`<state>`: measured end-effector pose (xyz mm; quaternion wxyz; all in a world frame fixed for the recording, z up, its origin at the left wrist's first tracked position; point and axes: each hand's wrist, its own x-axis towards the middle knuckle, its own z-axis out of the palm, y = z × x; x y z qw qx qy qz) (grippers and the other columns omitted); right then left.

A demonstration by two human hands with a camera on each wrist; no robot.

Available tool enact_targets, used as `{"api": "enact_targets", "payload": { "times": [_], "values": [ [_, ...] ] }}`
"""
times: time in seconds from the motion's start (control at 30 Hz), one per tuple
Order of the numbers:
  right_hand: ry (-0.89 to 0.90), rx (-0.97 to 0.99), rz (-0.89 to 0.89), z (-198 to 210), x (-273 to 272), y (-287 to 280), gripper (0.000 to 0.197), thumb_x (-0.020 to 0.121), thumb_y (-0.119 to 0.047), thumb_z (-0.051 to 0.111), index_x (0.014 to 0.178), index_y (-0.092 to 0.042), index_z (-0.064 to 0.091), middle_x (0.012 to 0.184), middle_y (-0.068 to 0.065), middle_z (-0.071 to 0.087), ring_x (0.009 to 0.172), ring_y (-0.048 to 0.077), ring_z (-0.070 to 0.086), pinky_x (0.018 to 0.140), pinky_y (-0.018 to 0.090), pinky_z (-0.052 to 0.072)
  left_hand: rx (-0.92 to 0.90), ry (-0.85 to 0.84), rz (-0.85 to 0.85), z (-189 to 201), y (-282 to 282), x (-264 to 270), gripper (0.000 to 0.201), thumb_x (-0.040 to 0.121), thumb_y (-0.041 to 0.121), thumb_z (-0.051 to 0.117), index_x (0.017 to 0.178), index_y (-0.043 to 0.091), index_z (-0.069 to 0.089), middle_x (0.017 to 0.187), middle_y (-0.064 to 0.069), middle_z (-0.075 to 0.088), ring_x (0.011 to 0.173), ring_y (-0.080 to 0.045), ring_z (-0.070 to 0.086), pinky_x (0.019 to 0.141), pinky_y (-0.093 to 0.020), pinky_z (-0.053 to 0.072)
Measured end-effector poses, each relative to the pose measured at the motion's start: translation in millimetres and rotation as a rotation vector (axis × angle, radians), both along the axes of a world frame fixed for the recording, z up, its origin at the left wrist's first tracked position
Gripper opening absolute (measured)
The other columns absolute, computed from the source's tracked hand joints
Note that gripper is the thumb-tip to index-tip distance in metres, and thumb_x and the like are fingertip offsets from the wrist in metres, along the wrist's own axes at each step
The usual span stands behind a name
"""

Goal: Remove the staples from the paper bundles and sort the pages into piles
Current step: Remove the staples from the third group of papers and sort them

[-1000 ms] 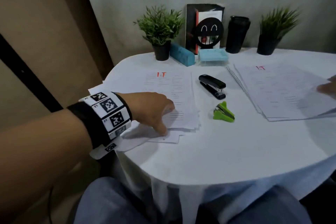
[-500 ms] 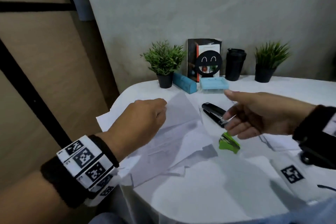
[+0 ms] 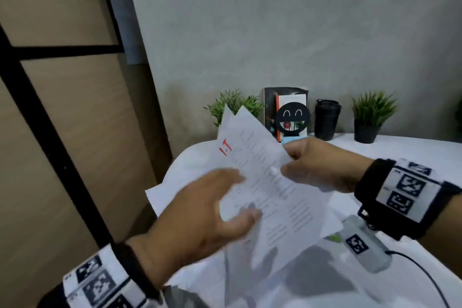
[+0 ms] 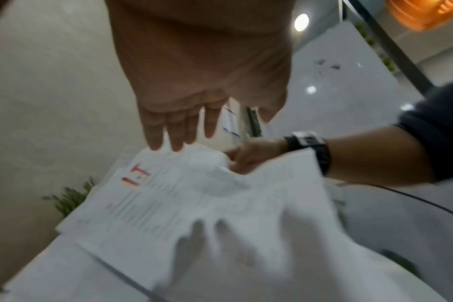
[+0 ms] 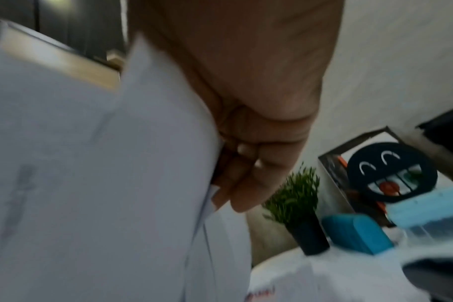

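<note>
A white paper bundle with a red "I-T" heading hangs tilted in the air above the white table. My right hand pinches its right edge, fingers curled behind the sheets. In front of the page's lower left part, my left hand has its fingers spread and straight. In the left wrist view those fingers hover just over the bundle and grip nothing. A sliver of the green staple remover shows under the bundle's lower corner. More loose sheets lie at the table's left edge.
Along the back wall stand two small potted plants, a black cup and a book behind a black smiley-face holder. A blue box and a light blue tray sit beside the left plant. A tan wall panel lies left.
The bundle has risen off the table into the air. My right hand has taken its edge, and my left hand has let go and spread its fingers. The head view has tilted upward.
</note>
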<state>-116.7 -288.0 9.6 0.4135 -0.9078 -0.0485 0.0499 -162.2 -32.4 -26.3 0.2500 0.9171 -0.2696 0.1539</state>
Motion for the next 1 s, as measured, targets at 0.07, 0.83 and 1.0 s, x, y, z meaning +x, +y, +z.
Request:
{"api": "enact_targets", "payload": {
  "times": [0.07, 0.83, 1.0],
  "values": [
    [-0.069, 0.032, 0.072, 25, -8, -14, 0.014, 0.089, -0.005, 0.06, 0.093, -0.01, 0.073, 0.067, 0.001, 0.066, 0.046, 0.01, 0.053, 0.044, 0.02, 0.041, -0.124, -0.075, 0.149, 22, 13, 26, 0.081, 0.076, 0.075, 0.063, 0.144, 0.034, 0.053, 0.134, 0.024, 0.046, 0.115, 0.011, 0.038, 0.102, -0.015, 0.033],
    [0.087, 0.245, -0.246, -23, 33, -48, 0.014, 0.091, 0.001, 0.061, 0.092, -0.01, 0.07, 0.096, 0.011, 0.07, 0.079, 0.019, 0.063, 0.077, 0.031, 0.054, -0.288, 0.816, 0.382, -30, 48, 93, 0.043, 0.095, 0.031, 0.072, 0.133, 0.024, 0.052, 0.117, 0.0, 0.068, 0.098, -0.011, 0.06, 0.071, -0.027, 0.048],
    [0.129, 0.27, -0.269, 4, 42, -61, 0.021, 0.097, -0.006, 0.059, 0.112, 0.005, 0.069, 0.115, 0.015, 0.071, 0.101, 0.028, 0.066, 0.094, 0.042, 0.052, -0.412, 0.888, 0.414, -34, 37, 100, 0.035, 0.097, 0.029, 0.068, 0.129, 0.022, 0.056, 0.12, -0.005, 0.064, 0.103, -0.023, 0.065, 0.083, -0.033, 0.051]
  ]
}}
